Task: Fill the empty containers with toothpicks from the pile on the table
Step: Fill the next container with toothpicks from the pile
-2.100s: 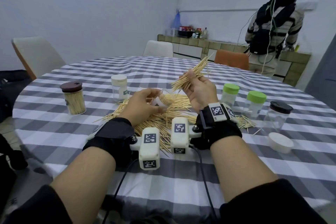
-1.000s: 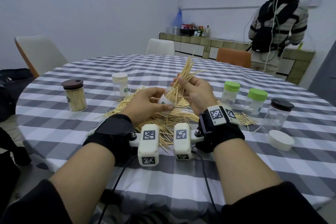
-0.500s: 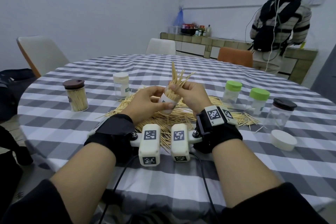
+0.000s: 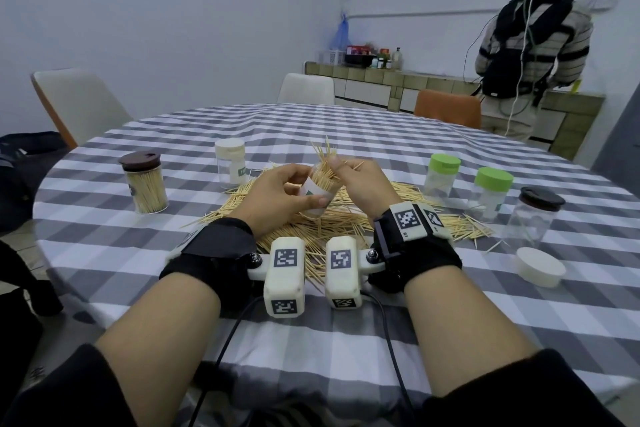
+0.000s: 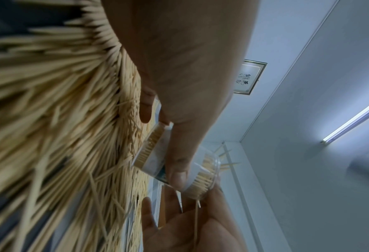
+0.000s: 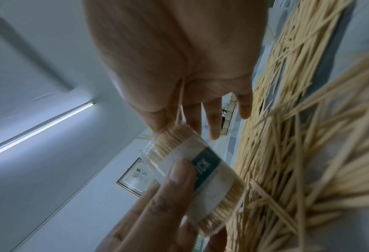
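My left hand [image 4: 277, 194] grips a small clear container [image 4: 317, 196] with a white and green label, held tilted above the toothpick pile [image 4: 346, 222]. It is packed with toothpicks, and a loose bunch [image 4: 325, 154] sticks out of its mouth. My right hand [image 4: 363, 184] pinches that bunch between thumb and forefinger at the mouth, its other fingers straight. The left wrist view shows the container [image 5: 155, 153] under my thumb. In the right wrist view, the container [image 6: 200, 170] shows its label, with the pile [image 6: 297, 119] beside it.
On the checked round table [image 4: 346, 340] stand a brown-lidded full jar [image 4: 143, 184], a white-lidded jar [image 4: 230, 163], two green-lidded jars [image 4: 443, 173] [image 4: 491, 194] and a dark-lidded clear jar [image 4: 538, 215]. A loose white lid [image 4: 540, 267] lies right. A person [image 4: 530, 45] stands behind.
My right hand brought its raised bundle of toothpicks down into the container's mouth. The bundle has sunk in, so less sticks out. My left hand lifted and tilted the container towards it.
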